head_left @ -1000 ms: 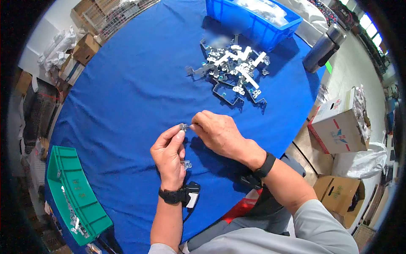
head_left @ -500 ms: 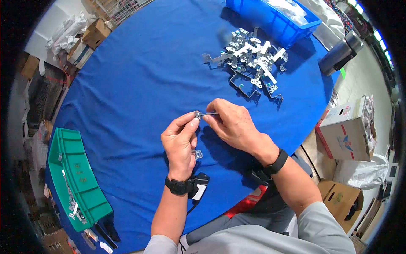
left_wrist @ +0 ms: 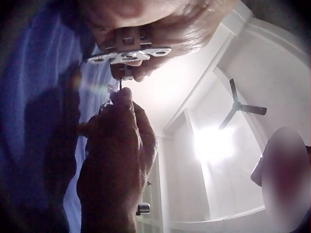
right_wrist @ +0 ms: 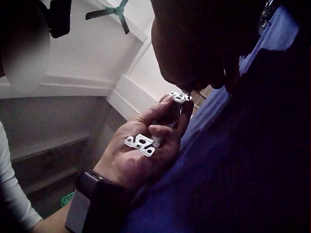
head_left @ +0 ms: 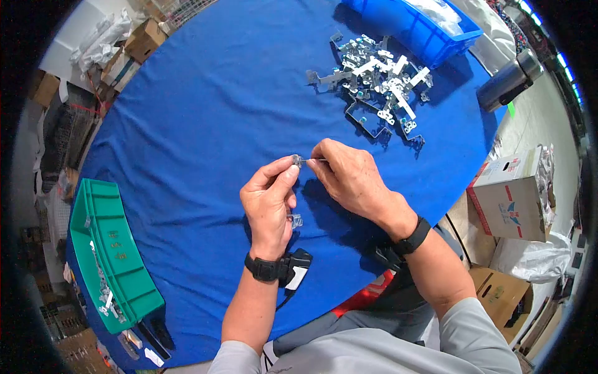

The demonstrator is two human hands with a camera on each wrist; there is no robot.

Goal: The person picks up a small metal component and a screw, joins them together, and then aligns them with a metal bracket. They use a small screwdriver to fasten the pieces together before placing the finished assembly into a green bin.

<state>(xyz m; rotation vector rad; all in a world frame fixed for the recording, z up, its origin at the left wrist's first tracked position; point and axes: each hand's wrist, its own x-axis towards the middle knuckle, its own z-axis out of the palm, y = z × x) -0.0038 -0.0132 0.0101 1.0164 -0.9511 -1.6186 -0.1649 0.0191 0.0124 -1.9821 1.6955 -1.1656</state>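
My left hand [head_left: 268,202] pinches a small metal bracket [head_left: 297,161] between thumb and forefinger, above the blue cloth. A second small bracket [right_wrist: 140,144], a flat plate with several holes, sits in the same palm under the curled lower fingers. From the right, my right hand [head_left: 354,181] pinches a thin metal rod [head_left: 313,160] between thumb and forefinger. The rod's tip is right at the first bracket, and its other end is hidden in the hand. In the left wrist view the rod [left_wrist: 120,85] stands below the bracket.
A heap of metal brackets [head_left: 380,81] lies on the cloth at the back right. Behind it stands a blue crate [head_left: 430,53], with a steel bottle [head_left: 507,81] beside it. A green bin [head_left: 140,293] with small metal parts is at the left. Cartons [head_left: 507,199] stand right of the table.
The head view has shifted, so the table things appear moved. The left hand keeps its pinch on the bracket; the right fingers have turned slightly around the rod, which shows more than at first.
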